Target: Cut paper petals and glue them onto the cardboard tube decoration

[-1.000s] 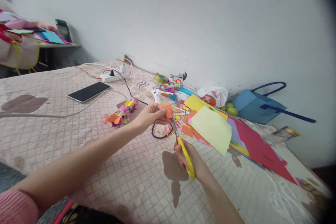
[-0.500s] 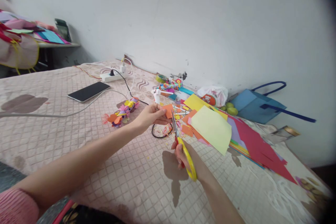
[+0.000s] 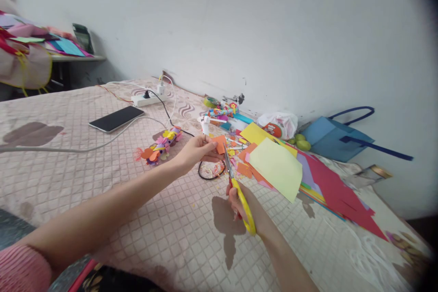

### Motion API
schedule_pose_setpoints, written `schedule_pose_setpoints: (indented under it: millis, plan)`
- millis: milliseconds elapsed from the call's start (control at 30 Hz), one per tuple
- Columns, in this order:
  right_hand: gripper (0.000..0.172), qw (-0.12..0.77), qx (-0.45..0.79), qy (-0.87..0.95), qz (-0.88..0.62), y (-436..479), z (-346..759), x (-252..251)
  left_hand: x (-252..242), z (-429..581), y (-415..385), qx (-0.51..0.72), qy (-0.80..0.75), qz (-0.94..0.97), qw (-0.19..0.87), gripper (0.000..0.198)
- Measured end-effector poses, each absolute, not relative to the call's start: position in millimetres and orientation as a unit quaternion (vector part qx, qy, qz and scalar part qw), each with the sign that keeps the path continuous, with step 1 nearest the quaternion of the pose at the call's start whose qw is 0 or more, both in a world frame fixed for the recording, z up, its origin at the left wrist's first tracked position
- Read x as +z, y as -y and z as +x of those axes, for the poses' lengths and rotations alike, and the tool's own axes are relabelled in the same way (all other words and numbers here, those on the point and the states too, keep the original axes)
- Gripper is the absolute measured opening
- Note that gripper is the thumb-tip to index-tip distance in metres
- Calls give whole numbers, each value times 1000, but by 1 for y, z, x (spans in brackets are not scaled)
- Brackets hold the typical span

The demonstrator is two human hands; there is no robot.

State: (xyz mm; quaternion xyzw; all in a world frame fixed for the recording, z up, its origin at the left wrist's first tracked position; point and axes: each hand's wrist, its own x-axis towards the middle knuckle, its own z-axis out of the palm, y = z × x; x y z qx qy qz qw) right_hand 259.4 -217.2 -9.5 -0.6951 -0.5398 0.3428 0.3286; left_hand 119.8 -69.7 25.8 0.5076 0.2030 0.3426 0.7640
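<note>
Near side open, far and right crowded

Clear lane over the pale pink quilted cloth between my forearms. Gap between left hand and right hand is bridged by yellow-handled steel scissors, tips at a small orange paper piece. Thin black loop lies below. Left: roll of colourful paper flowers near my wrist, then low grey cable. Right: pale yellow-green paper sheet, piled coloured sheets. White painted wall limits the far side.
</note>
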Motion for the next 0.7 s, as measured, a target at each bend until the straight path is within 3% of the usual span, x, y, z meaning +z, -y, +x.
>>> schedule_pose_setpoints:
  millis: [433, 700]
  plan:
    - [43, 345, 384, 474, -713, 211, 265, -26, 25, 118, 67, 343, -196, 515, 761, 20]
    - [47, 350, 383, 552, -653, 220, 263, -14, 28, 118, 69, 331, -203, 519, 762, 19]
